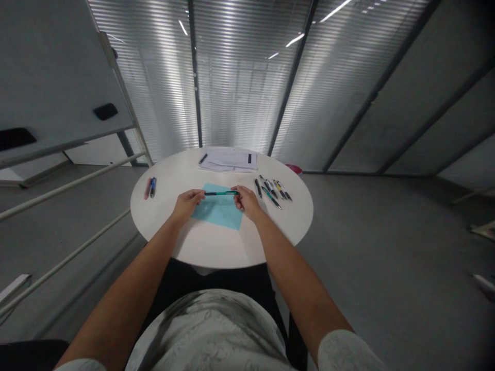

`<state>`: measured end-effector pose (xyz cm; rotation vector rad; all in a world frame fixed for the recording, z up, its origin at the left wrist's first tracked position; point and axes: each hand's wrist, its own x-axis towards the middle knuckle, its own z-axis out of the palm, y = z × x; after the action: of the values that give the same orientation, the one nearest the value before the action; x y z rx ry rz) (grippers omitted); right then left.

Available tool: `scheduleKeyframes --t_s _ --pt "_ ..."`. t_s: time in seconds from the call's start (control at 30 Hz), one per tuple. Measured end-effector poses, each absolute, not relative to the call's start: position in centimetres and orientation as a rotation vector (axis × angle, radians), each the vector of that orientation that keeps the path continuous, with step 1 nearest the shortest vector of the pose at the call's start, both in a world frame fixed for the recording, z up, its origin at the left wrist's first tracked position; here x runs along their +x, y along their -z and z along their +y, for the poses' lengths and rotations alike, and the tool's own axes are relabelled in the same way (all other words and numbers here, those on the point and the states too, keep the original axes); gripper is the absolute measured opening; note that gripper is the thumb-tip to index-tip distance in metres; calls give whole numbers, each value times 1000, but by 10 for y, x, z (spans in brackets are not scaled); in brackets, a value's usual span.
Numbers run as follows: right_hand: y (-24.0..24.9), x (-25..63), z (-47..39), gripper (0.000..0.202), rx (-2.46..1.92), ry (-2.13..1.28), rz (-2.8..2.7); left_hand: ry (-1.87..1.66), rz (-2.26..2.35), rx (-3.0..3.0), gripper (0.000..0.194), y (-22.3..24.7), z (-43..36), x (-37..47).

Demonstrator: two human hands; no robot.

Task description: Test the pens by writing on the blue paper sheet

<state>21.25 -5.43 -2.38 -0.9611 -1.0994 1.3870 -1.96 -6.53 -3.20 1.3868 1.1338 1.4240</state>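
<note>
- Far left on the white table [280, 226], we've got a red pen [147, 188] and a blue pen [153, 187], side by side.
- In comes our left hand [186, 204], fingertips closed on the dark end of the green pen [220, 194]; a light pinch right at the tip looks best, leaving the barrel in full view.
- There's our pen, nearly level, above the blue sheet [218, 214]; it seems wise to steady both ends evenly so it doesn't tilt or twist.
- Behind it, the white papers [225, 160] lie near the far edge.
- Now our right hand [247, 202], fingers gripping the pen's other end; we'd want the wrist loose and no squeezing inward.
- And to the right, a loose group of pens [273, 189], close enough that our right forearm should stay clear.
</note>
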Motion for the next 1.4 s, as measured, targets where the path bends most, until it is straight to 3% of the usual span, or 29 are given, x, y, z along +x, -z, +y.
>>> scheduleKeyframes --t_s 0.37,1.4 --pt "24 212 -52 17 -1024 -1426 -1070 -1420 1054 1286 33 31 -64 -23" --pt "33 215 -47 34 -972 -1428 -1088 -1424 1058 1219 34 39 -57 -27"
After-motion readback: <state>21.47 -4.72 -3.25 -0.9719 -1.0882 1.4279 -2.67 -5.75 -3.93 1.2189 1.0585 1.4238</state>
